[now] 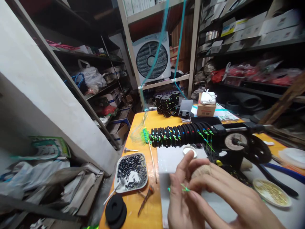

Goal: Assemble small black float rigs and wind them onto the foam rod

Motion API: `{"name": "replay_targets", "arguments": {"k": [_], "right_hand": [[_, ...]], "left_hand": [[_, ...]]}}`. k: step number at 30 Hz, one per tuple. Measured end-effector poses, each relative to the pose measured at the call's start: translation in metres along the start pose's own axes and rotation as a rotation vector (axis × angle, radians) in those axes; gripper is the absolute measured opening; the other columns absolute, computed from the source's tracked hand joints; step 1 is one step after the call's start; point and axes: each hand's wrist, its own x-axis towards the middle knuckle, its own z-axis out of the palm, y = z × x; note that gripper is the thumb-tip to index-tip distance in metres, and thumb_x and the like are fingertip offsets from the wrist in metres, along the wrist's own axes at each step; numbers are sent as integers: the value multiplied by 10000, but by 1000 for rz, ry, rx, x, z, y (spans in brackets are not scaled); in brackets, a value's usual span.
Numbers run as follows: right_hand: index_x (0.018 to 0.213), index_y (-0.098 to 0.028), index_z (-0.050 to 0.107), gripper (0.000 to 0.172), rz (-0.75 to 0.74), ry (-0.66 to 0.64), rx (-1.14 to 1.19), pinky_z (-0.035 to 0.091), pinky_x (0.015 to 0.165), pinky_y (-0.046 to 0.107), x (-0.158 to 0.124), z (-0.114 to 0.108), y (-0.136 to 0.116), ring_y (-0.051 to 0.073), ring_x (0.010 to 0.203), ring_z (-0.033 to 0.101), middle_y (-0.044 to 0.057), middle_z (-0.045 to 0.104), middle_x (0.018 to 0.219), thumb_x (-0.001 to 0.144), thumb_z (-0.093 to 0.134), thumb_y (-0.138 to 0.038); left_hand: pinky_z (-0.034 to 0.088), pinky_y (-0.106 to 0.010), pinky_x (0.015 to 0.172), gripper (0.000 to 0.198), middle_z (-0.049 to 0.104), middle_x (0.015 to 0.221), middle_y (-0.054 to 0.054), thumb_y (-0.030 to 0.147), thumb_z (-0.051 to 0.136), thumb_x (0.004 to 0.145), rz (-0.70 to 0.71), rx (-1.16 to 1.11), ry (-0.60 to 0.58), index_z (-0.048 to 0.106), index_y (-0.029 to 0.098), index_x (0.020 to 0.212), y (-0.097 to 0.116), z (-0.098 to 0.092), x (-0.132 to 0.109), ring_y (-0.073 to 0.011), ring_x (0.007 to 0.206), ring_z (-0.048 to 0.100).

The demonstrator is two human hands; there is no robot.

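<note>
At the lower middle, my left hand and my right hand are close together, fingertips almost meeting. Both pinch a short bright green cord; its small details are blurred. One finger among them wears a beige wrap. Just beyond, a row of black foam rings sits on a horizontal shaft, wound with green cords and dotted with coloured beads. Green strands hang from its right end above my hands. Under them lies a white sheet on the yellow table.
On the left stand a white tray of small black tubes, black foam discs and a thin stick. To the right are a wheel mechanism, blue-handled pliers and a dish of gold pieces. A box fan stands behind.
</note>
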Motion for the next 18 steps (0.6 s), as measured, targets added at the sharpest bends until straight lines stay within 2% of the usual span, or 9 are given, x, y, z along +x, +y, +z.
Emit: {"name": "replay_targets", "arguments": {"k": [2, 4, 7, 13, 17, 18], "right_hand": [[1008, -308, 647, 122, -23, 26, 6, 599, 848, 228, 1, -2, 4, 158, 972, 736, -19, 750, 952, 1049, 620, -197], [1039, -320, 673, 123, -58, 42, -18, 613, 803, 173, 2, -4, 8, 127, 920, 773, -39, 775, 958, 1021, 659, -199], [1023, -301, 679, 96, -70, 69, -64, 627, 725, 141, -2, -4, 14, 121, 834, 801, -33, 795, 945, 1009, 688, -207], [1127, -297, 699, 106, -5, 232, -97, 610, 839, 209, -4, -6, 23, 144, 909, 767, -17, 770, 1035, 1039, 713, -239], [1091, -259, 702, 31, -33, 307, -378, 508, 764, 340, 20, -17, 29, 176, 780, 706, 7, 768, 936, 1076, 683, -277], [1068, -247, 699, 59, -45, 307, -459, 492, 757, 368, 28, -19, 32, 202, 774, 707, 25, 775, 916, 1087, 662, -290]], "left_hand": [[565, -363, 1096, 565, 858, 1224, -152, 622, 549, 1065, 12, -32, 18, 862, 203, 1279, 2, 0, 2, -278, 1190, 774], [574, -360, 1085, 559, 864, 1185, -151, 560, 465, 1106, 32, -44, 49, 862, 202, 1267, 3, 1, 3, -259, 1155, 782], [593, -334, 1057, 508, 875, 1150, -118, 484, 450, 1125, 63, -30, 88, 872, 224, 1238, 3, 1, 4, -227, 1089, 791], [577, -362, 1089, 464, 878, 1190, -106, 472, 503, 1119, 119, 95, 167, 892, 231, 1197, -6, -5, 6, -256, 1163, 783], [565, -319, 1091, 503, 885, 1174, -97, 425, 439, 1143, 198, 172, 179, 904, 234, 1165, -5, -3, 8, -234, 1188, 778], [566, -319, 1092, 510, 885, 1171, -94, 426, 431, 1145, 210, 190, 179, 905, 239, 1163, -4, -3, 8, -235, 1193, 777]]}}
